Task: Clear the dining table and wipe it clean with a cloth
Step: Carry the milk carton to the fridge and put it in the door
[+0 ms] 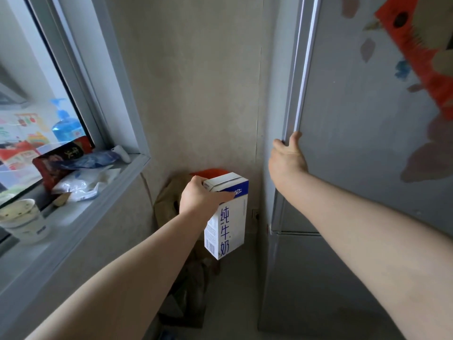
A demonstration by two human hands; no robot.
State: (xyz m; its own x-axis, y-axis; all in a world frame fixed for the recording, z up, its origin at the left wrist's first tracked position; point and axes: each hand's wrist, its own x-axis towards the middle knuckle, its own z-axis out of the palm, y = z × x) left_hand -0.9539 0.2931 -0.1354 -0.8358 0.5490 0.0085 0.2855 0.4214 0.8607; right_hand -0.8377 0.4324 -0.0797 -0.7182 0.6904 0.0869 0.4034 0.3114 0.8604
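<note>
My left hand (201, 196) grips a white and blue milk carton (226, 222) by its top and holds it upright in the air, in the gap between the wall and the fridge. My right hand (288, 158) holds the left edge of the grey fridge door (355, 119), with the fingers curled round the edge and the thumb on the front. The dining table is not in view.
A window sill (103, 192) on the left carries snack packets (61, 163), a white plastic bag (78, 184) and a paper cup (22, 220). A brown paper bag (166, 200) stands on the floor in the corner behind the carton. Red paper decoration (416, 47) sticks on the fridge.
</note>
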